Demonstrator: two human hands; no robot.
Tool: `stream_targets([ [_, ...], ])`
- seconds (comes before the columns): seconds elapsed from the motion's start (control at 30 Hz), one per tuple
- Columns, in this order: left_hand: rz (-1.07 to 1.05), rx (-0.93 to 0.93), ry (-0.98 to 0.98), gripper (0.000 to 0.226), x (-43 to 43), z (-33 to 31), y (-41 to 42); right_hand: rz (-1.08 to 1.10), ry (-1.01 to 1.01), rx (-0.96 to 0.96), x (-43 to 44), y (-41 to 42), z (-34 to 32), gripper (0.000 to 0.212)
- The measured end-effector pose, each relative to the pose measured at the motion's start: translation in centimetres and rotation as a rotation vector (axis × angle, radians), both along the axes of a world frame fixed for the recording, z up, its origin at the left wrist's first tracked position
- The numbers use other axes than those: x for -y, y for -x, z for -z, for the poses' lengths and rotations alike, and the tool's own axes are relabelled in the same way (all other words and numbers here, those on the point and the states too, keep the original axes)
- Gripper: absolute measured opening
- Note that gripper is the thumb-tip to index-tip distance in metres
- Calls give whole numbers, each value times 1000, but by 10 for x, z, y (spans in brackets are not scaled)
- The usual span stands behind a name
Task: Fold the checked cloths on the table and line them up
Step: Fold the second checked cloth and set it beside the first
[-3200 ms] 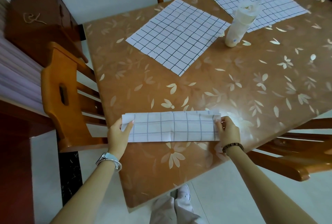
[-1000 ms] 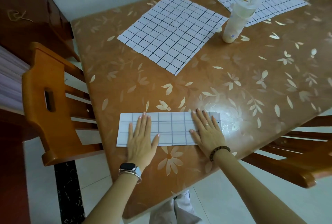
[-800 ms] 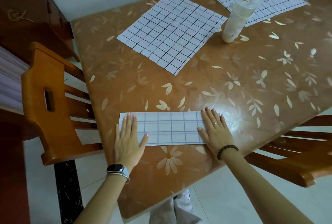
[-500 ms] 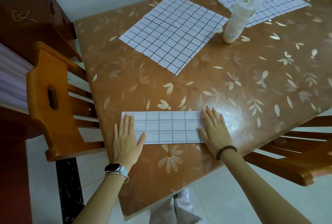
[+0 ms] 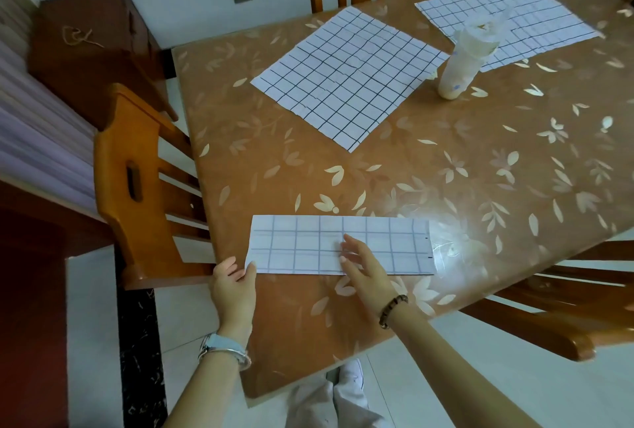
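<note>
Right hand's (image 5: pixel 363 266) straight fingers (image 5: pixel 350 243) pin the folded cloth's (image 5: pixel 394 244) middle as a hinge by the tabletop's (image 5: pixel 446 160) near edge; left hand's (image 5: pixel 233 287) relaxed fingers touch its corner.

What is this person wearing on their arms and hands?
At the wrist of the left hand is a watch with a pale blue band and a silvery metal part. At the wrist of the right hand is a bracelet of dark round beads. Both forearms are bare, with no sleeves in view.
</note>
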State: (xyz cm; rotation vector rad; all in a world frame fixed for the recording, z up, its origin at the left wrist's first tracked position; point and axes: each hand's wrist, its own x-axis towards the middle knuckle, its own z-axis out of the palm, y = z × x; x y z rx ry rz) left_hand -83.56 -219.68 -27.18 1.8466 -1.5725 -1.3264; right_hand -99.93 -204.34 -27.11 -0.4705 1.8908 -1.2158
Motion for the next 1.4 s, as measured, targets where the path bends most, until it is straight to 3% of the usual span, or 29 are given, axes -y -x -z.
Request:
stream_targets([
  [0.23,-215,-195,-218,50,3,-4,5,10,-24,12,1,1,4,44],
  [0.7,-176,-94,-231,51,10,-11,16,41,-13,48,3,2,7,47],
  [0.83,-112,-84,-249,31,11,-13,17,37,-16,42,3,2,8,46],
  [1.03,-84,-128,-254,20,10,-21,20,43,-15,53,4,4,10,45],
  [1.2,-54,-347,-244,2,2,-35,25,64,5,63,3,5,9,44],
  [1.4,-1,-649,-377,16,1,-54,37,49,-23,-100,4,9,0,45],
])
